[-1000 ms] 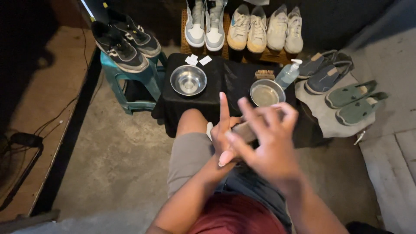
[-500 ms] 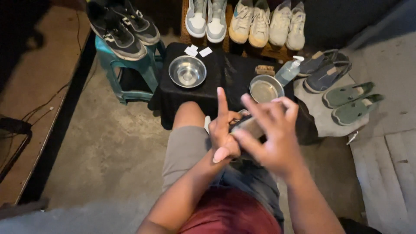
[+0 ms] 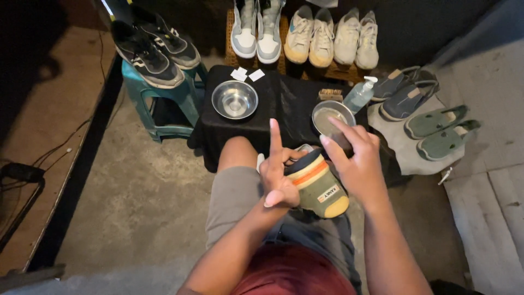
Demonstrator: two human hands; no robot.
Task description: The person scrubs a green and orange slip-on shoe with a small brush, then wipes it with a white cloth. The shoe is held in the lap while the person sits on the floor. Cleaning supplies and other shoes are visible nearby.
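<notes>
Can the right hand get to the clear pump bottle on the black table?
Probably yes: the right hand is raised beside the shoe, and only a metal bowl lies between it and the pump bottle.

1. Steel bowl (image 3: 234, 99) on a black tabletop (image 3: 284, 104), beyond the hands to the left.
2. Second bowl (image 3: 331, 116), just past the hands.
3. Pump bottle (image 3: 360, 95) and brush (image 3: 329, 95), beyond them.
4. White sneakers (image 3: 305, 33) farther back.
5. Black sneakers (image 3: 153, 46) on a teal stool (image 3: 164, 101), far left.
6. Green slip-ons (image 3: 442, 128), right.

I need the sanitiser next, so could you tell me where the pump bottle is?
In the head view, the clear pump bottle stands at the black table's right edge, behind the right-hand metal bowl and beside a small brush.
</notes>
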